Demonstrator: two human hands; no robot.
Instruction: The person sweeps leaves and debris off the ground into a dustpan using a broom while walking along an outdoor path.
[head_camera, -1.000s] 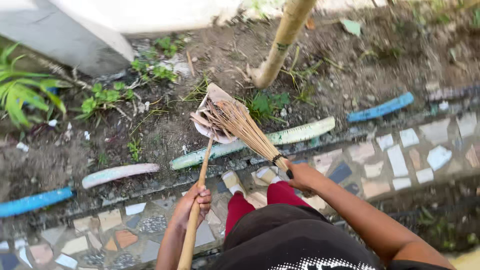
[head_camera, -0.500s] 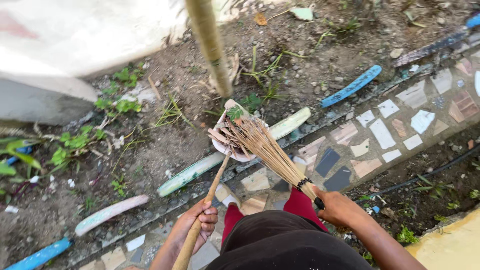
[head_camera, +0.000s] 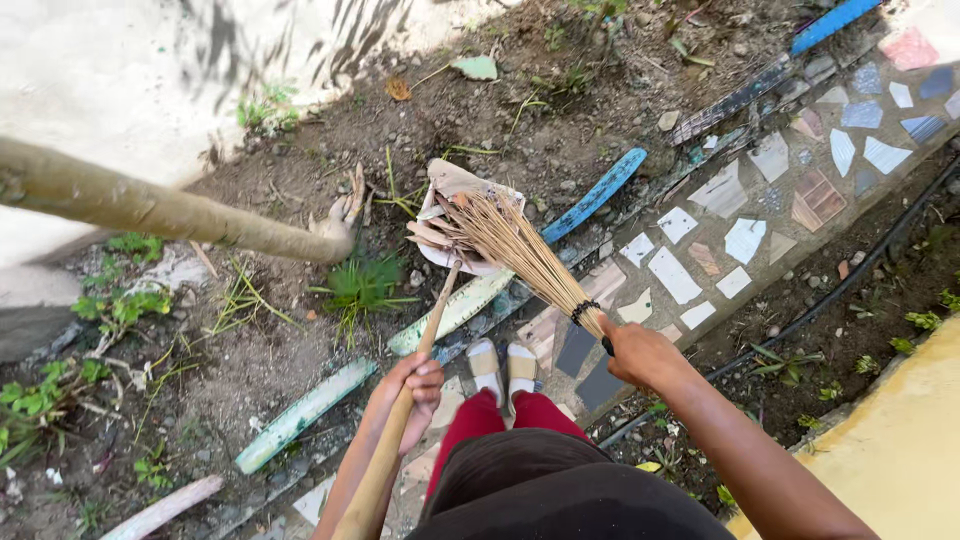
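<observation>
Far left, a thin bare trunk (head_camera: 150, 205) slanting across dry soil (head_camera: 260, 370). Next, left hand (head_camera: 408, 385), fingers wrapped tight round a long wooden handle (head_camera: 425, 335) running up to a pale dustpan (head_camera: 455, 215) resting on the dirt beyond the tile-mosaic path (head_camera: 700, 250). Then a stick broom (head_camera: 525, 250), bristles fanned into the pan, held at its bound neck by right hand (head_camera: 640, 352), fingers closed round it. Likely risks: pan tipping on uneven ground and spilling litter; stiff bristles flicking debris past the rim.

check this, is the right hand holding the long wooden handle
No, the right hand grips the stick broom; the left hand holds the wooden handle.
</observation>
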